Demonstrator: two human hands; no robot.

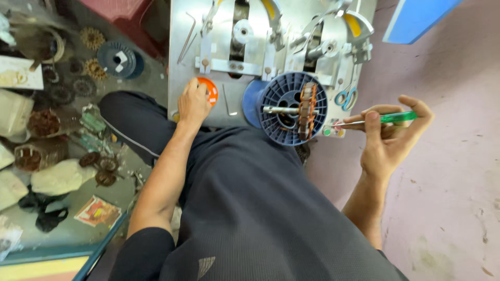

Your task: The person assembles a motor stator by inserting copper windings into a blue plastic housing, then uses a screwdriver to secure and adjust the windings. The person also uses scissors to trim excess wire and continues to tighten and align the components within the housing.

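We sat on a pinkish, stained concrete floor point(458, 198), with a grey metal plate point(182, 88) of a winding machine standing just beyond our knees. To our left the floor was crowded with small parts: toothed rotor cores point(92, 37), a dark blue empty spool point(119, 59), copper-wound coils point(42, 123) and pale plastic bags point(54, 178). A blue panel point(416, 15) showed at the upper right.

Our left hand point(192, 103) was curled on an orange round knob point(209, 89) at the plate's lower edge, fingers closed over its left side. Our right hand point(388, 136) was shut in a pinch around a green-handled screwdriver point(383, 119), held level off the plate's right, its tip pointing toward a big blue spool point(291, 108). That spool stood between our hands, carrying a copper-wound stator point(307, 110) on its shaft. Blue-handled scissors point(346, 98) lay on the plate beside it.
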